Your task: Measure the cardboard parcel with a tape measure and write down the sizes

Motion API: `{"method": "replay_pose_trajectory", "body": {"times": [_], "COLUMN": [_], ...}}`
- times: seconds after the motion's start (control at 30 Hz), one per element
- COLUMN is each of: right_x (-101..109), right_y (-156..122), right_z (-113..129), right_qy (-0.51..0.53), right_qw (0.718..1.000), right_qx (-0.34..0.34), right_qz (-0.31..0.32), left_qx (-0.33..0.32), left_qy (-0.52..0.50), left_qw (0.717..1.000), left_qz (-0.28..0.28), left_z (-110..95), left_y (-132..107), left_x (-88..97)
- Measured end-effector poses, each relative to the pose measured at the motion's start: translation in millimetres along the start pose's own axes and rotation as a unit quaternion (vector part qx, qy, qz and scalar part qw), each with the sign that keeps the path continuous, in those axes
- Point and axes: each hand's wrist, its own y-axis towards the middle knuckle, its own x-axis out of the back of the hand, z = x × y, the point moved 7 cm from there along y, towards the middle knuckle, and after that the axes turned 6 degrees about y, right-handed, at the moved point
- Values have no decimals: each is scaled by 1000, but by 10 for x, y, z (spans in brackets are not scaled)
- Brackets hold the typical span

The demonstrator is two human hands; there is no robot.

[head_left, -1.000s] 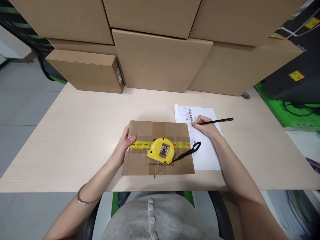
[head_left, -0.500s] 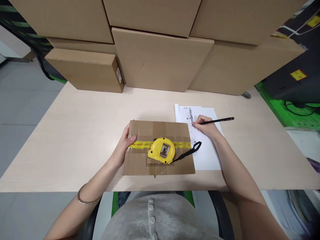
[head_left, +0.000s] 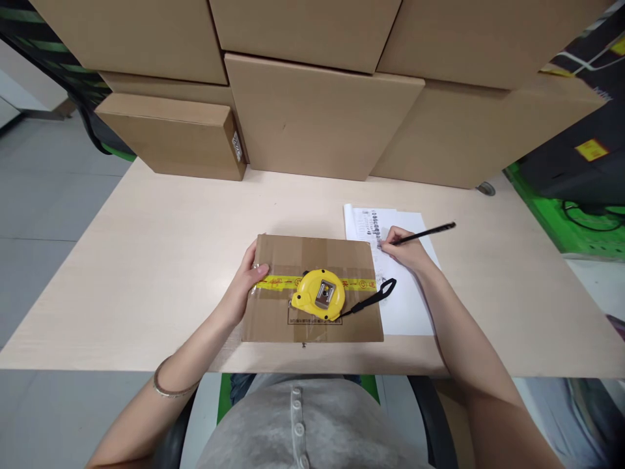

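A cardboard box (head_left: 278,254) with a yellow printed tape strip lies near the front edge of the table. My left hand (head_left: 248,281) grips its left side, thumb on the top face. On the box rests a yellow tape measure (head_left: 307,293), its black wrist strap (head_left: 368,301) reaching past the right side. My right hand (head_left: 406,249) is closed around a black pencil or pen (head_left: 432,232), its tip hidden by the fingers. That hand rests on white paper sheets (head_left: 407,306) bearing rows of dark writing, partly covered by the box.
Large cardboard boxes (head_left: 322,124) are stacked along the back of the table (head_left: 170,260). A smaller flat box (head_left: 170,140) stands at the back left. A round metal fitting (head_left: 486,189) sits at the back right, near a green surface (head_left: 547,221) with a black cable.
The whole view has shifted slightly. My right hand has moved a little down the paper, and the pencil or pen tilts slightly more. My left hand keeps its grip on the box.
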Motion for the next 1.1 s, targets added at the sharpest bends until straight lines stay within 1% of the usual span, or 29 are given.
{"method": "replay_pose_trajectory", "body": {"times": [0.17,0.27,0.37,0.47,0.53,0.6,0.7,0.73,0.77,0.8,0.83,0.87,0.9,0.93,0.97,1.03,1.1], "right_x": [-21,0,36,62,67,69,75,60,18,-56,-171,-325,-496,-670,-826,-1063,-1185], "right_y": [25,14,-33,-86,-111,-139,-232,-287,-353,-431,-522,-630,-749,-866,-973,-1136,-1231], "right_z": [-13,-10,24,94,156,239,471,596,752,926,1131,1340,1522,1661,1761,1871,1908], "right_qy": [-28,-62,-119,-207,-263,-309,-360,-369,-370,-364,-345,-317,-297,-291,-286,-275,-242], "right_qw": [1000,998,991,974,960,946,927,923,924,927,933,938,935,926,918,908,915], "right_qx": [-9,-29,-58,-80,-90,-97,-96,-84,-56,-17,48,125,192,240,272,300,295], "right_qz": [8,16,36,45,36,15,-43,-64,-81,-90,-86,-64,-30,9,44,98,132], "left_qx": [-8,-14,-14,-22,-29,-29,-27,-32,-41,-55,-73,-93,-112,-130,-145,-168,-178], "left_qy": [17,20,12,9,11,12,9,8,8,13,24,43,66,92,115,146,138], "left_qw": [1000,1000,1000,1000,999,999,999,999,999,998,997,994,991,987,983,975,973], "left_qz": [-16,-17,-19,-19,-23,-31,-31,-29,-27,-25,-25,-23,-18,-9,3,28,50], "left_z": [-76,-98,-94,-66,-30,17,67,66,55,34,4,-29,-61,-88,-107,-126,-125], "left_y": [-65,-86,-92,-74,-49,-20,16,27,39,52,65,79,95,111,128,163,200], "left_x": [-31,-50,-65,-51,-20,23,54,57,61,66,75,84,90,92,92,93,99]}}
